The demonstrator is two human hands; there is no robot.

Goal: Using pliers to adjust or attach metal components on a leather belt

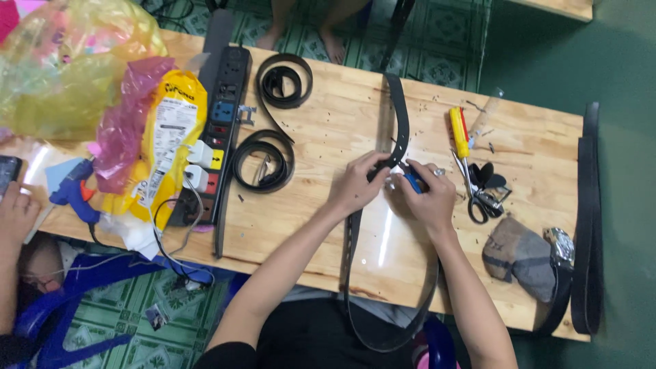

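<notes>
Both hands are right over the middle of the wooden table (328,130), and the work is on a long black belt (400,119). It runs from the far edge of the table, passes under the hands, drops off the near edge and loops back up by the person's lap.

The left hand (357,183) is curled shut on the belt, thumb and fingers pinching the strap to keep it flat and steady. The right hand (429,195) is closed round a small blue-handled tool (413,182), its tip set against the strap just beside the left fingers. What kind of tool it is, I cannot tell; too much of it is hidden in the grip. The two hands sit close together, nearly touching.

By the look of it, this is the marking or piercing step on the strap, with dark specks scattered across the wood around the spot. The next move calls for a firm hold from the left hand so the belt does not slide, and a straight, centred push from the right.

Around them: a yellow-handled screwdriver (458,131) and black-handled scissors (480,198) lie just right of the right hand. Two coiled belts (283,80) rest to the left, beside a black power strip (225,123). A blue glue gun (75,195) sits at the far left near another person's hand (15,215). More dark belts (589,219) hang over the right end.
</notes>
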